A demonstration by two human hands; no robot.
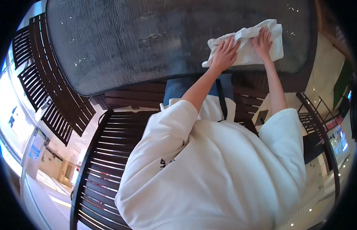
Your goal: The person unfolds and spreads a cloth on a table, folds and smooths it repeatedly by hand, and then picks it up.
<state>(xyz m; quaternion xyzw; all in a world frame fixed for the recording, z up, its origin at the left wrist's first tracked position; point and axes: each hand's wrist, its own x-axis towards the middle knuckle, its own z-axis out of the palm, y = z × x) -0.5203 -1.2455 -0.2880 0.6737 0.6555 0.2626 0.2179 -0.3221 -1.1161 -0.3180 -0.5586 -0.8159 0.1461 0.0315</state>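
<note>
A white cloth (247, 53) lies spread, with a bunched upper edge, on the dark, textured table top (128, 50) toward its right side. My left hand (225, 54) rests palm down on the cloth's left part, fingers stretched out and a little apart. To the right of it, my right hand (263, 44) lies flat on the cloth near its upper right part, fingers spread. Both hands press on the cloth without gripping it.
Slatted dark chairs (34, 88) stand along the table's left end. A slatted bench (105, 165) is at the lower left beside my body. Another slatted seat (309, 119) stands at the right. Small bright specks show on the table top.
</note>
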